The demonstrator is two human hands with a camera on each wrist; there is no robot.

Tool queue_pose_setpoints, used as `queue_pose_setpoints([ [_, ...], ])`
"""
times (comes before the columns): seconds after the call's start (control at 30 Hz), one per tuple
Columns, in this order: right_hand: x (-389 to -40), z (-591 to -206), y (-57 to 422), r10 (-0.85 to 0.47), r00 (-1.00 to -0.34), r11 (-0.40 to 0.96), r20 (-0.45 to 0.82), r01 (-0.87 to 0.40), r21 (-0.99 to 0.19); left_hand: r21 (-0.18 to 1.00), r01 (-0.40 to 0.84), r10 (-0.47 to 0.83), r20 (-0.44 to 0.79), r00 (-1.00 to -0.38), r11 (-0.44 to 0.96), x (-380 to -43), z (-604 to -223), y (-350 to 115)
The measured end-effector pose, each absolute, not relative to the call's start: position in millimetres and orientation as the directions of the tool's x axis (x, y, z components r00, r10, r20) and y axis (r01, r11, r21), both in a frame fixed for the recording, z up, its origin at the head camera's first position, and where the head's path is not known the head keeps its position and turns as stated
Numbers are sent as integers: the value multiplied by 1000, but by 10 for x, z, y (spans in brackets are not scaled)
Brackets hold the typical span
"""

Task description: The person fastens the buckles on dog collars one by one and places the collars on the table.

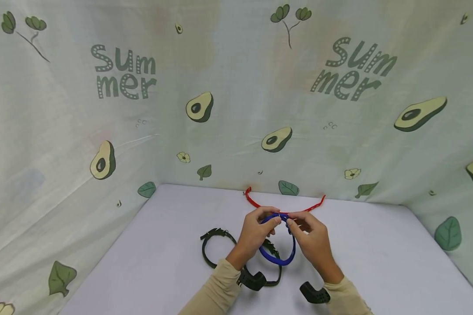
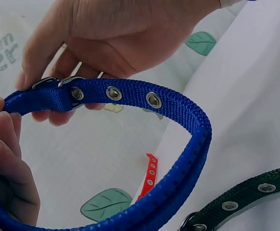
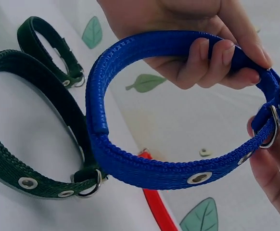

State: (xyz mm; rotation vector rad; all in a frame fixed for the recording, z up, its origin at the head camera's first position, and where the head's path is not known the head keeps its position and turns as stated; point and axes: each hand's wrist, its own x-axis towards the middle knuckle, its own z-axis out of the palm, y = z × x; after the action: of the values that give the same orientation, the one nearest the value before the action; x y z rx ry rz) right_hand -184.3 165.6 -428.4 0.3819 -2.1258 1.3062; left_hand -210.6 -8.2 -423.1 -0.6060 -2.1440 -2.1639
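Both hands hold a blue pet collar (image 1: 276,261) up as a loop over the table. My left hand (image 1: 255,231) pinches the band at the top left, several of its fingers (image 3: 200,60) curled inside the loop in the right wrist view. With thumb and fingers, my right hand (image 1: 314,238) grips the band at the metal buckle and ring (image 2: 71,82). The strap passes through this hardware, and round metal eyelets (image 2: 113,93) line the band. The right hand's fingertips lie partly behind the band in the left wrist view.
Two dark green collars (image 1: 206,253) (image 3: 29,185) lie looped on the white table (image 1: 161,245), partly behind the left arm. Behind the hands, a red collar (image 1: 315,205) is stretched out near the back edge. A printed cloth (image 1: 236,131) hangs behind the table.
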Motion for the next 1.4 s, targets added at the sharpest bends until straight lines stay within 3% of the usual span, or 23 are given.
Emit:
queue_pose_setpoints([
  [0.43, -1862, -4326, 1641, -33, -687, 464, 726, -654, -597, 960, 254, 216, 275, -937, -120, -2095, -4221, -73],
  [0.8, -1850, -4373, 1641, -18, -675, 543, 738, -626, -559, 962, 245, 211, 266, -941, -121, -2095, -4266, -68],
  [1.1, -1796, -4403, 1693, 6, -738, 547, 675, -562, -620, 960, 251, 185, 271, -945, -124, -2105, -4295, -42],
  [1.4, -1688, -4518, 1823, -9, -901, 484, 433, -383, -787, 958, 196, 112, 223, -968, -210, -2106, -4316, -22],
])
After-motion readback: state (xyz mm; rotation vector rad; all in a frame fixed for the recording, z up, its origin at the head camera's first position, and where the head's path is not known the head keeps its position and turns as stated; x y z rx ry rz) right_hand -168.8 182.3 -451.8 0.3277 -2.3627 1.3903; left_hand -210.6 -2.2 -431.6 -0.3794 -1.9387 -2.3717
